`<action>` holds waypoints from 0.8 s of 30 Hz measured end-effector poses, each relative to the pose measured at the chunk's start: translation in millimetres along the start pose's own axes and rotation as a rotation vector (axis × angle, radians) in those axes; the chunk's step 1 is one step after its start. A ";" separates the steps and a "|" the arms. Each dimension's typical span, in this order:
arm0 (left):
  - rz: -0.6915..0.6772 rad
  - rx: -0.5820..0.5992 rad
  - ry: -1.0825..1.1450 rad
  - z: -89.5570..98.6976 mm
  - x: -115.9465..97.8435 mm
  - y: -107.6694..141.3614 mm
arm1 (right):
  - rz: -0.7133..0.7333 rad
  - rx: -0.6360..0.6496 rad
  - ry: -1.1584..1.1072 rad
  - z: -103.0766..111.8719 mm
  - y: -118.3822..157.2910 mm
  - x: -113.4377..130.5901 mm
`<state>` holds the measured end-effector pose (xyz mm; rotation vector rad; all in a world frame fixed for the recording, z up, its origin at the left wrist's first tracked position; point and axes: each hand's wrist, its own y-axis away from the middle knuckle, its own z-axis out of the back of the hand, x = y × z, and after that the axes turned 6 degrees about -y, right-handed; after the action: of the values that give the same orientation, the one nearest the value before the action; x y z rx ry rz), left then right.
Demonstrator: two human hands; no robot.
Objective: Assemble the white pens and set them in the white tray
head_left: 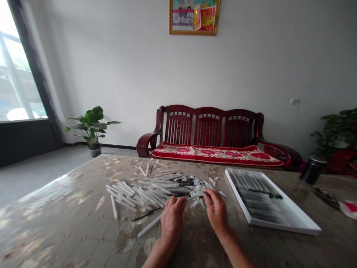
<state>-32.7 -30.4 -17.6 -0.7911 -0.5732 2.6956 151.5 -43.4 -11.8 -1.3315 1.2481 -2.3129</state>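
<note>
White pen barrels (152, 191) lie in a loose pile on the patterned table (92, 238), mixed with dark thin pieces and small clear caps (212, 182). My left hand (173, 216) is at the near edge of the pile, its fingers pinched on one end of a thin pen piece (192, 198). Close on the right, my right hand (216, 210) has thumb and index finger together near the other end, by the clear caps; what lies between them is too small to make out. A white tray (298, 223) at the right holds rows of pens (256, 197).
Behind the tray stands a black cylinder (312, 169), with a dark coiled item (326, 197) near it. A red wooden bench (209, 128) is beyond the table, and a potted plant (93, 128) is at the left.
</note>
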 end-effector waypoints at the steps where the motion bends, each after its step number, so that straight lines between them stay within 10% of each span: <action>1: 0.002 0.000 0.005 0.0 -0.1 0.0 | 0.006 -0.005 0.005 0.1 0.1 -0.6; 24: -0.154 -0.027 -0.144 4.0 -3.0 2.8 | -0.255 0.245 -0.010 6.6 -1.7 1.0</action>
<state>-33.0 -35.1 -14.3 -0.5385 -0.6755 2.6207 156.5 -46.7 -8.3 -1.4839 0.7970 -2.5233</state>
